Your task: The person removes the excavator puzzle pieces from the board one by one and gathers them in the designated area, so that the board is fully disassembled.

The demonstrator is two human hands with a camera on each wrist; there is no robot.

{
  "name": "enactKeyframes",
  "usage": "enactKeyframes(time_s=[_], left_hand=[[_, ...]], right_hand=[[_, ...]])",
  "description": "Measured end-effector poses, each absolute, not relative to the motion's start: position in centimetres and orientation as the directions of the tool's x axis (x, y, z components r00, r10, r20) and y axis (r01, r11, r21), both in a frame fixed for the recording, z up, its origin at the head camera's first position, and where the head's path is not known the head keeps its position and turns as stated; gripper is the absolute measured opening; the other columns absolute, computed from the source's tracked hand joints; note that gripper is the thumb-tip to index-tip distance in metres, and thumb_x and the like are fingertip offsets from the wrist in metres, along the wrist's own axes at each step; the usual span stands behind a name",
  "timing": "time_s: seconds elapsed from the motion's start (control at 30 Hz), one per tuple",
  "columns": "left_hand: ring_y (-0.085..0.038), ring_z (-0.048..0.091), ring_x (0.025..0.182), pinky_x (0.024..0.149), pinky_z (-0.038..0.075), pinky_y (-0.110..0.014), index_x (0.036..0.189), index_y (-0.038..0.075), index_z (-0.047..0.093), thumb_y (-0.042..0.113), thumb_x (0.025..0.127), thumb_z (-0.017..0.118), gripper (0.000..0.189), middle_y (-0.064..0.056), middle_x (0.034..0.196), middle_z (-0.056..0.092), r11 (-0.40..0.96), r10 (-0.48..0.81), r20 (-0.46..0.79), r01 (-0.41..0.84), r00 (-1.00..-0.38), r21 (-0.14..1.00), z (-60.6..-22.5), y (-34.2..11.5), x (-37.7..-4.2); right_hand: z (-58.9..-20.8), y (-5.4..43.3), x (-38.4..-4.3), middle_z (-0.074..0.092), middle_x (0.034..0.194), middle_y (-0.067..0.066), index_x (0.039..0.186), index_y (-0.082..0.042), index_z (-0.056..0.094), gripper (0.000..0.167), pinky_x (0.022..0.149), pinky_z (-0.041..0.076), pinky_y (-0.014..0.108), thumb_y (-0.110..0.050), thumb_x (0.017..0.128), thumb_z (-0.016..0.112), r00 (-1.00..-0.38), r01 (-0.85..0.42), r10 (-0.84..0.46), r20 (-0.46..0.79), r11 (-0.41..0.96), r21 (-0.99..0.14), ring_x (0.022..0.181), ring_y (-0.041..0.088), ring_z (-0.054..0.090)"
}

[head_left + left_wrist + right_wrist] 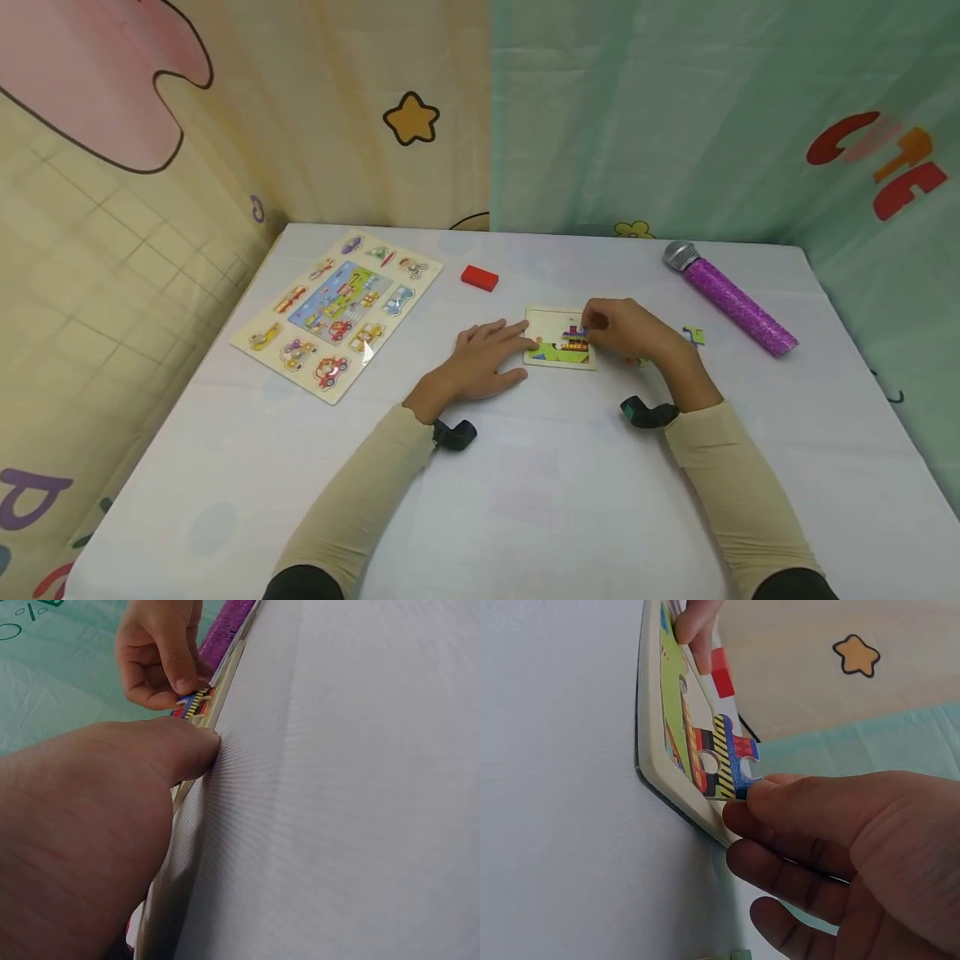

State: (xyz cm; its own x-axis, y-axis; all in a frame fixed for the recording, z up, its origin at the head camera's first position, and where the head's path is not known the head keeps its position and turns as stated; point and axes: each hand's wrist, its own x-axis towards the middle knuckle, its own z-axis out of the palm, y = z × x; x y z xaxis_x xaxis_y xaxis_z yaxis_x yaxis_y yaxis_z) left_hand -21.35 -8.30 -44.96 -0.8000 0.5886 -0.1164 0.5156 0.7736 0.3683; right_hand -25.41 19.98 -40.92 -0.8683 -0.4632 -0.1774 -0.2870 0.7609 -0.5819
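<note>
A small jigsaw puzzle board (549, 320) with a pale raised rim (651, 712) lies mid-table, its lower part filled with green picture pieces. My right hand (628, 327) pinches a jigsaw piece (726, 754) between thumb and fingers over the board's right side. The piece is blue and red with a black-and-yellow striped band. In the right wrist view it is tilted up off the board; whether its lower edge touches the pieces below, I cannot tell. Spread flat at the board's left edge, my left hand (483, 362) touches it with its fingertips.
Loose puzzle pieces lie right of the board, one (694, 336) beyond the right wrist and another (640, 362) partly beneath it. A red block (480, 278) sits behind. A larger picture puzzle board (348, 386) is at left, a purple glittery microphone (738, 304) at right.
</note>
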Motion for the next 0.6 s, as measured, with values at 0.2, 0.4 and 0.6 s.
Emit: enactKeyframes(time_s=[0.2,0.4,0.6], left_hand=[[-0.025,0.012,0.153,0.115,0.015,-0.055,0.15,0.038,0.048,0.047,0.101,0.056,0.05,0.01,0.167,0.019,0.776,0.584,-0.121,0.508,-0.802,0.375,-44.9,-8.4,-21.1],[-0.026,0.013,0.152,0.115,0.016,-0.055,0.15,0.038,0.048,0.047,0.101,0.055,0.05,0.009,0.167,0.02,0.771,0.589,-0.111,0.515,-0.8,0.376,-45.1,-8.4,-21.1],[-0.025,0.012,0.153,0.115,0.017,-0.055,0.151,0.038,0.047,0.048,0.101,0.055,0.051,0.009,0.167,0.02,0.765,0.598,-0.106,0.526,-0.795,0.371,-44.9,-8.4,-21.3]], right_hand=[[-41.2,20.7,-25.3,0.069,0.102,0.01,0.105,-0.011,0.065,0.005,0.041,0.045,0.035,-0.009,0.101,0.063,-0.868,-0.259,-0.47,-0.162,0.705,-0.66,0.043,0.023,0.051],[-41.3,21.1,-25.3,0.069,0.102,0.007,0.105,-0.012,0.067,0.005,0.059,0.052,0.039,-0.011,0.101,0.063,-0.887,-0.247,-0.442,-0.13,0.695,-0.675,0.065,0.024,0.06],[-39.5,22.8,-25.2,0.069,0.103,0.009,0.106,-0.007,0.069,0.009,0.088,0.05,0.047,-0.012,0.101,0.064,-0.928,-0.272,-0.373,-0.004,0.684,-0.677,0.101,0.027,0.062]])
